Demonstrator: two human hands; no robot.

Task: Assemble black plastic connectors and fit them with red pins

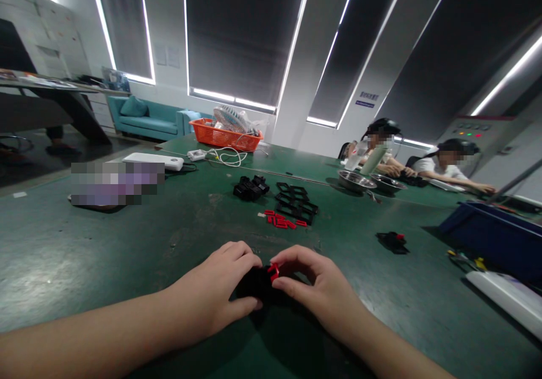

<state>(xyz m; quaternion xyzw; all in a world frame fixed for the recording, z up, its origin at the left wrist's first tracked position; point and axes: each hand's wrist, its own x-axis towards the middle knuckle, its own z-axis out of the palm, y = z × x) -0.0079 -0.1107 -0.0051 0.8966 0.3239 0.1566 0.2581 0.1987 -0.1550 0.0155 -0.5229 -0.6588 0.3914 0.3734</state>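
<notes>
Both my hands meet at the near edge of the green table (84, 255). My left hand (220, 294) curls round a black plastic part (254, 283) resting on the table. My right hand (317, 286) pinches a small red clip (274, 270) against the top of that black part. Beyond them lie several loose red clips (283, 221), a group of black square frames (296, 201) and a pile of black parts (250, 188). One more black part with a red clip (393, 241) lies to the right.
An orange basket (224, 136) with a fan stands at the far edge, beside a white power strip and cable (220, 155). A white box (154, 160) lies at the left. A blue bin (495, 238) stands at the right. Two people sit at the far right behind metal bowls (358, 180).
</notes>
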